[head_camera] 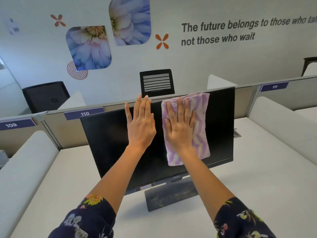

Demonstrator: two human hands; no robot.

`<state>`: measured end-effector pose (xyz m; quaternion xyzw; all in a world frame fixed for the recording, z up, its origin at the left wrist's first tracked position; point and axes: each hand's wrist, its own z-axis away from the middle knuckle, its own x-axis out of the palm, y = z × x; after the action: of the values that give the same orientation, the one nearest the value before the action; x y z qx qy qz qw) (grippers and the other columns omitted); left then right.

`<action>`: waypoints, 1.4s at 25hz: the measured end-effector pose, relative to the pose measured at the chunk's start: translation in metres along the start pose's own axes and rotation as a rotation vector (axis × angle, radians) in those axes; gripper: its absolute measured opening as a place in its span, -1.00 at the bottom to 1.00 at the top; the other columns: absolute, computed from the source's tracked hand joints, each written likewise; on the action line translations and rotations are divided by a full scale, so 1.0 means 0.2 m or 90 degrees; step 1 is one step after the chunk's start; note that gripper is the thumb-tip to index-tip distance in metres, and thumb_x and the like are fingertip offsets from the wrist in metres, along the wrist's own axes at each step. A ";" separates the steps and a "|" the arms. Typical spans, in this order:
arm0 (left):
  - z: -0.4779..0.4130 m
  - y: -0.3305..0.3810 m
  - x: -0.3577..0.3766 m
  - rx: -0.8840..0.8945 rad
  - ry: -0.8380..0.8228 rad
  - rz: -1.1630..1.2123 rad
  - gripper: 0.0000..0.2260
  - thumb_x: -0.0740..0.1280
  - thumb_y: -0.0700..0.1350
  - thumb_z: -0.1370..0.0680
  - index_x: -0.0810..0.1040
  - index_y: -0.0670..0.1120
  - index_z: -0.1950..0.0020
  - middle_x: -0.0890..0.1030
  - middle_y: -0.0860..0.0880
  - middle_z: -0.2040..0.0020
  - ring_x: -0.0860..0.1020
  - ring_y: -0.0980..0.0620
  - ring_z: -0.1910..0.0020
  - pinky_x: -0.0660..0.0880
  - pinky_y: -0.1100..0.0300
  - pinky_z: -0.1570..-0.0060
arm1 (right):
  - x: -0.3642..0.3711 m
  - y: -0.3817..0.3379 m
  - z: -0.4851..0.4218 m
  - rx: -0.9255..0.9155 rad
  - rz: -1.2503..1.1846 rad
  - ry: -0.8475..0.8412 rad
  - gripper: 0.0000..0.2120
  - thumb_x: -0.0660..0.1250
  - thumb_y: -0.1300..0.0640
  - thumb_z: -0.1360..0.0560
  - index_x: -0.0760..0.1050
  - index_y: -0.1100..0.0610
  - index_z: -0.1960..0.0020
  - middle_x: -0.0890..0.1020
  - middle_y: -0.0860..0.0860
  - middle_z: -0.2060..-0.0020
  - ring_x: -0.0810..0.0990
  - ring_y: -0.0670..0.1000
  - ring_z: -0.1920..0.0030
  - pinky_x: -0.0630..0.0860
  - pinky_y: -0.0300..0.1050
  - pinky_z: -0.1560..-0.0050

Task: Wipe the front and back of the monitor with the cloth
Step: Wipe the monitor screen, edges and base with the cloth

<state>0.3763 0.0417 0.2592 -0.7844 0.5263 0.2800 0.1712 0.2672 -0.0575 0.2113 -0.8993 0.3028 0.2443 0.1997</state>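
Right hand (180, 129) flat, fingers spread, pressing cloth (186, 129) on monitor (109, 140) screen, right of centre frame. Left hand (141, 125) flat, fingers straight and together, against screen near top edge. Monitor upright on desk (248, 177), mid-frame. Partition (56, 127) behind; chair (157, 83) beyond. Floral sleeves (89, 219) at bottom.

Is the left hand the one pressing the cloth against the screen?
No, the right hand presses the cloth flat on the monitor; the left hand lies bare against the screen.
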 end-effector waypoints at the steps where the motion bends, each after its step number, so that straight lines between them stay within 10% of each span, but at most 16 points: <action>1: 0.00 -0.01 0.00 -0.002 0.001 -0.002 -0.54 -0.01 -0.03 -0.65 0.21 -0.13 -0.54 0.20 -0.07 -0.56 0.00 -0.02 -0.58 -0.21 -0.18 -0.51 | 0.02 0.00 0.06 -0.064 0.001 -0.016 -0.47 0.01 -0.13 -0.67 0.00 -0.04 -0.59 -0.01 0.10 -0.59 -0.04 0.18 -0.58 0.00 0.29 -0.52; 4: 0.00 -0.01 0.00 -0.003 0.002 -0.010 -0.54 -0.03 -0.01 -0.65 0.22 -0.12 -0.53 0.21 -0.07 -0.56 0.02 -0.03 -0.58 -0.24 -0.15 -0.51 | 0.06 0.12 0.25 -0.163 0.044 -0.050 -0.45 -0.02 -0.17 -0.66 -0.08 -0.09 -0.60 0.01 0.08 -0.59 -0.03 0.18 -0.58 0.09 0.31 -0.49; 13: 0.00 0.01 0.00 -0.005 0.004 -0.024 -0.54 -0.02 -0.01 -0.65 0.25 -0.13 -0.52 0.23 -0.07 -0.55 0.03 -0.03 -0.58 -0.24 -0.15 -0.51 | -0.10 0.37 -0.04 0.116 0.004 -0.026 -0.46 -0.12 -0.12 -0.69 -0.04 0.05 -0.61 -0.03 0.12 -0.59 -0.11 0.17 -0.59 0.01 0.27 -0.53; 22: 0.00 0.01 -0.02 0.000 -0.009 -0.023 -0.55 -0.01 -0.02 -0.65 0.24 -0.14 -0.52 0.24 -0.08 -0.55 0.03 -0.03 -0.58 -0.23 -0.14 -0.51 | 0.05 0.10 0.25 -0.182 0.009 -0.051 -0.48 0.05 -0.13 -0.66 0.07 -0.07 -0.59 0.06 0.10 -0.59 0.00 0.19 -0.58 0.05 0.32 -0.50; 30: 0.00 0.00 -0.02 0.008 -0.033 -0.046 -0.52 -0.10 0.03 -0.66 0.23 -0.12 -0.53 0.24 -0.08 -0.55 0.03 -0.05 -0.58 -0.18 -0.18 -0.51 | 0.00 0.28 0.17 0.116 -0.011 -0.033 -0.44 -0.05 -0.13 -0.67 -0.08 0.00 -0.61 -0.04 0.09 -0.60 -0.12 0.16 -0.59 0.02 0.29 -0.52; 35: -0.01 -0.01 -0.04 0.016 -0.039 -0.055 -0.52 -0.07 0.01 -0.65 0.22 -0.14 -0.53 0.24 -0.07 -0.55 0.03 -0.04 -0.58 -0.17 -0.16 -0.52 | -0.05 0.01 -0.08 0.060 -0.049 0.007 -0.46 -0.03 -0.10 -0.68 -0.09 -0.03 -0.60 -0.04 0.12 -0.59 -0.10 0.17 -0.59 -0.06 0.28 -0.53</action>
<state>0.3764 0.0477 0.2649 -0.7952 0.4897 0.2900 0.2091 0.2639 -0.0632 0.2296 -0.9010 0.2806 0.2171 0.2495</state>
